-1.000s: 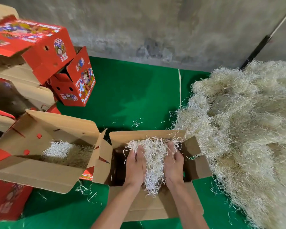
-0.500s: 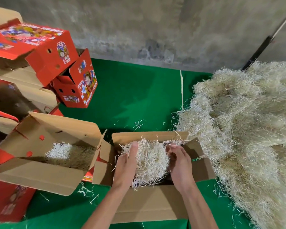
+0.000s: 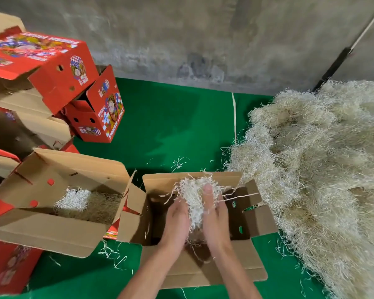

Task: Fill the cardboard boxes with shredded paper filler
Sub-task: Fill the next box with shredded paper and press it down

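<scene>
An open cardboard box sits on the green mat in front of me, flaps spread. Inside it my left hand and my right hand press together on a clump of white shredded paper, fingers wrapped into the strands. A second open cardboard box stands to the left and holds a layer of shredded filler. A large heap of pale shredded paper lies along the right side of the mat.
Red printed fruit boxes are stacked at the back left, one small red box tilted beside them. Another red box sits at the near left. A concrete wall runs behind the green mat. Loose strands dot the mat.
My hands have drawn closer together and squeezed the clump of shredded paper into a tighter bunch inside the box, after having spread apart around it half a second ago.
</scene>
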Demonstrator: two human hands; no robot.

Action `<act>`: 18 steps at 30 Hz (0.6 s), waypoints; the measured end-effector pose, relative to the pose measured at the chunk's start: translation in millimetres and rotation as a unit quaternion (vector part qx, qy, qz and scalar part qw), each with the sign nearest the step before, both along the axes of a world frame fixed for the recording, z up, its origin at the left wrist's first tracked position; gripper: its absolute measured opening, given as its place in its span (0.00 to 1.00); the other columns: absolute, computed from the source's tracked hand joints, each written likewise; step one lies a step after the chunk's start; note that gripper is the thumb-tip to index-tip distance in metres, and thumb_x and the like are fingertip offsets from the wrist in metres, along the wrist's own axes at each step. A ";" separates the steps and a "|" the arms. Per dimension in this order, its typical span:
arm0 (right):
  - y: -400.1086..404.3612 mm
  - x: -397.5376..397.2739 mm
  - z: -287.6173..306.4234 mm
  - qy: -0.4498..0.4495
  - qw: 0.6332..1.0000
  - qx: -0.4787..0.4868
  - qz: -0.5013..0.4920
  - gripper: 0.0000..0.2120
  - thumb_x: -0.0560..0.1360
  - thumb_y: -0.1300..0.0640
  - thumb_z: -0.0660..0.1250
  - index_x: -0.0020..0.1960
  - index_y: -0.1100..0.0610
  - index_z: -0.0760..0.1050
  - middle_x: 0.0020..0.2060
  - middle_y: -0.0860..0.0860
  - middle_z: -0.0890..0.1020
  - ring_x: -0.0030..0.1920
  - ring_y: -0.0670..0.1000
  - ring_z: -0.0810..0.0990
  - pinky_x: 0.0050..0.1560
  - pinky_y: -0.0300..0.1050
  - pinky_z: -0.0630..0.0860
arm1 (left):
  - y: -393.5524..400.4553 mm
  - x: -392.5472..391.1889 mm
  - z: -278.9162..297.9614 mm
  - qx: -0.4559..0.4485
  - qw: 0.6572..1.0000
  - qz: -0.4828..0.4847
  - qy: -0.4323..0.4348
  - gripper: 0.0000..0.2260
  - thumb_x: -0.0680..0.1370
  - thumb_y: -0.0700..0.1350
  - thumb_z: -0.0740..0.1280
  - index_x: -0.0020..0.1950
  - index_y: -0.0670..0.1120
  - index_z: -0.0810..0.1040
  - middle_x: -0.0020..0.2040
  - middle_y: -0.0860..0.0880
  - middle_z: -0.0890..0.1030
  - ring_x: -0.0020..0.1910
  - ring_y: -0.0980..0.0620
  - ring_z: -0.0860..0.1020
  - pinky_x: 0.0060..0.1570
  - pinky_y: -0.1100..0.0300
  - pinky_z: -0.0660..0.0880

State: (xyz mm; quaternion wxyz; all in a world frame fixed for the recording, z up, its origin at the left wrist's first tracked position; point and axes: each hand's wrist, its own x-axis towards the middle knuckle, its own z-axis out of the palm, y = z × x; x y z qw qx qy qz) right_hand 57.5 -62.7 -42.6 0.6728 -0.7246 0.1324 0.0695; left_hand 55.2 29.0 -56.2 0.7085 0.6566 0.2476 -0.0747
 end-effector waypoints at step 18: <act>-8.5 18.8 -5.3 -0.052 0.995 -0.036 -0.076 0.28 0.73 0.27 0.60 0.40 0.53 0.68 0.22 0.47 0.66 0.25 0.44 0.59 0.28 0.39 0.64 | -1.6 13.2 6.2 0.022 0.991 0.129 -0.013 0.16 0.81 0.60 0.63 0.45 0.48 0.76 0.25 0.56 0.71 0.26 0.59 0.69 0.35 0.57 0.68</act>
